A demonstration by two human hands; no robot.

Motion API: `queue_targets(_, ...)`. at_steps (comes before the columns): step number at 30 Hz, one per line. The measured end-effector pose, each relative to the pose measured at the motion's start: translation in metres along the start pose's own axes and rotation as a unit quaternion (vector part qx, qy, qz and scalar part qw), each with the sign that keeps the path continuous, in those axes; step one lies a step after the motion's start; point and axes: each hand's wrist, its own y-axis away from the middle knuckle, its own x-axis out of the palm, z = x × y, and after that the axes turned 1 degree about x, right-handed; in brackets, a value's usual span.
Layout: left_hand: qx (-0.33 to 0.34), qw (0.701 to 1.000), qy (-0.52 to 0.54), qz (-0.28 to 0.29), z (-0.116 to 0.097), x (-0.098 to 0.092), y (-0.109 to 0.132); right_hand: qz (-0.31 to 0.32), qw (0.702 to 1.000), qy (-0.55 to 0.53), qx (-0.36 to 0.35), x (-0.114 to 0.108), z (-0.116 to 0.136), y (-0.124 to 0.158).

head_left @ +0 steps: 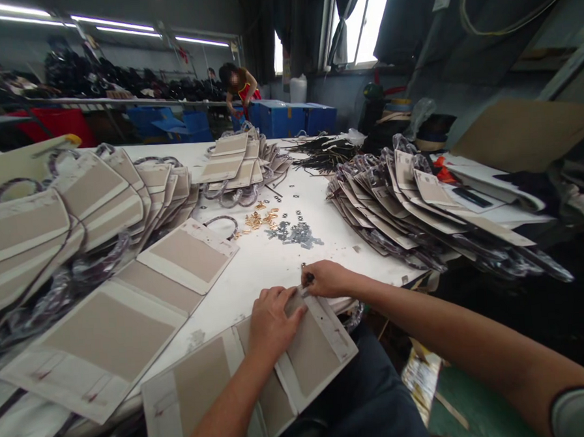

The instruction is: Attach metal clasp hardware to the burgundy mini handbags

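Observation:
A flat beige bag panel with pale strips lies at the table's front edge and reaches over my lap. My left hand rests on it with the fingers spread and the thumb apart. At the panel's upper edge my right hand is closed in a pinch; a small dark bit shows at its fingers, too small to name. Beyond the hands lie a scatter of small grey metal pieces and a few gold-coloured metal fittings. A second beige panel with a handle loop lies to the left.
Stacks of similar panels with plastic-wrapped handles stand at left, back and right. Dark thin strips lie in a heap at the back of the white table. Another person bends by blue boxes.

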Motion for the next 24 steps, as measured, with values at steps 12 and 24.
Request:
queue_targets(12,-0.147,0.979,-0.007,0.14,-0.013,-0.018,-0.028,-0.15,0.987,0.02,0.047,0.038,-0.006,0.034)
queue_targets(24,-0.183,0.97,0.036,0.155,0.034,-0.091,-0.009,-0.117,0.992,-0.038,0.008,0.029,0.061,0.002)
